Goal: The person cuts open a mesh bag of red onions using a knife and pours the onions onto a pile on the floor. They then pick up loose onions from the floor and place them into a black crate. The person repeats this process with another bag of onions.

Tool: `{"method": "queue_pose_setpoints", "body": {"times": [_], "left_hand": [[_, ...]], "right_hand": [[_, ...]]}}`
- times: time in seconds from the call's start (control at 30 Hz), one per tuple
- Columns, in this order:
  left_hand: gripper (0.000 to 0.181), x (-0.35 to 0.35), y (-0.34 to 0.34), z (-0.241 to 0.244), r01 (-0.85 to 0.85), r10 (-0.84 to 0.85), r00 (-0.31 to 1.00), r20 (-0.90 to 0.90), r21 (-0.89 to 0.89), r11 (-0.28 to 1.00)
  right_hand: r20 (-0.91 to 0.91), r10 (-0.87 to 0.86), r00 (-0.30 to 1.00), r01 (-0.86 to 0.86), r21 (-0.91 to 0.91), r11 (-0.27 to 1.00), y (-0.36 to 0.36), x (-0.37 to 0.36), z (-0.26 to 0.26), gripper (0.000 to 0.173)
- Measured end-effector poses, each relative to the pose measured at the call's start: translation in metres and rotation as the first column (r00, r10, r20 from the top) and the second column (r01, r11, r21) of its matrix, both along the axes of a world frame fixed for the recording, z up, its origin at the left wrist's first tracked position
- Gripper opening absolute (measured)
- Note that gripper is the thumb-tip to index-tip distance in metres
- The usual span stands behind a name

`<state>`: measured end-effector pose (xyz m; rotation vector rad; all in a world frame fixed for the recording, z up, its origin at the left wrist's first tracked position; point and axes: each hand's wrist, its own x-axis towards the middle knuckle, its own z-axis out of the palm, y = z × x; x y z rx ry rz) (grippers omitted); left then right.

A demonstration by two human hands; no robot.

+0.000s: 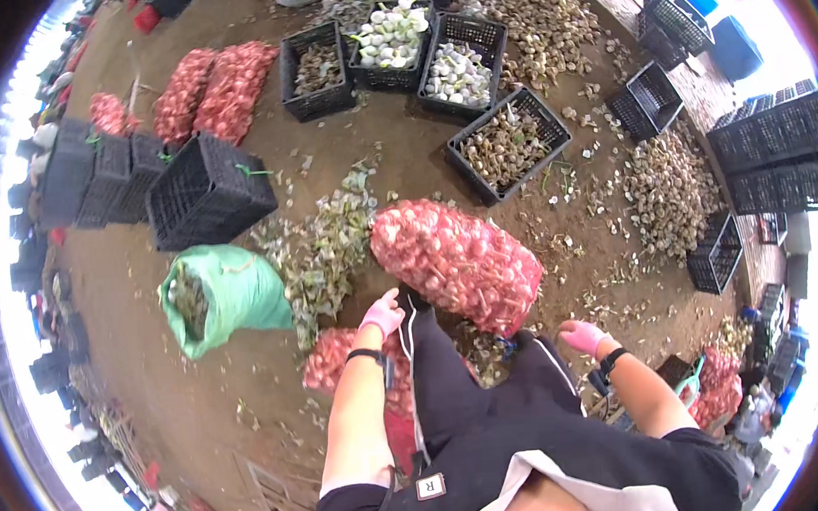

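A full red mesh sack of garlic bulbs [459, 263] lies on its side on the floor before my legs. My left hand [384, 314], in a pink glove, hovers near the sack's left end, above another red mesh sack [331, 362] beside my leg; it appears to hold nothing. Off the big sack's right end is my right hand [582, 336], also pink-gloved, with its fingers curled; whether anything is inside them cannot be told. Dry leaf scraps [321, 261] lie left of the big sack, next to an open green woven sack [243, 294] with scraps inside.
Black plastic crates with garlic [508, 147] stand ahead, one with white peeled bulbs [458, 77]. Stacked black crates [208, 190] and upright red mesh sacks [237, 90] are at the left. Loose garlic heaps [665, 190] and a crate [715, 258] lie to the right.
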<state>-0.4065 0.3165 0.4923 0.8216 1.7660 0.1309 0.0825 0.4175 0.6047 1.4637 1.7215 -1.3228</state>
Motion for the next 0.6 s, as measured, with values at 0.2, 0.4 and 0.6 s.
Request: {"method": "queue_pose_setpoints", "body": {"times": [0.2, 0.4, 0.6], "left_hand": [[0.082, -0.042, 0.192, -0.019, 0.572, -0.605, 0.711, -0.358, -0.206, 0.794], [0.093, -0.082, 0.259, -0.113, 0.613, -0.652, 0.668, -0.358, -0.231, 0.755], [0.115, -0.085, 0.260, -0.190, 0.399, -0.473, 0.844, -0.251, -0.296, 0.868]], "right_hand": [[-0.076, -0.243, 0.967, 0.229, -0.165, 0.959, -0.001, -0.133, -0.040, 0.045], [-0.262, -0.675, 0.690, 0.522, -0.466, 0.714, 0.019, -0.267, -0.148, 0.053], [-0.158, -0.899, 0.409, 0.663, -0.625, 0.412, 0.039, -0.342, -0.199, 0.057]]}}
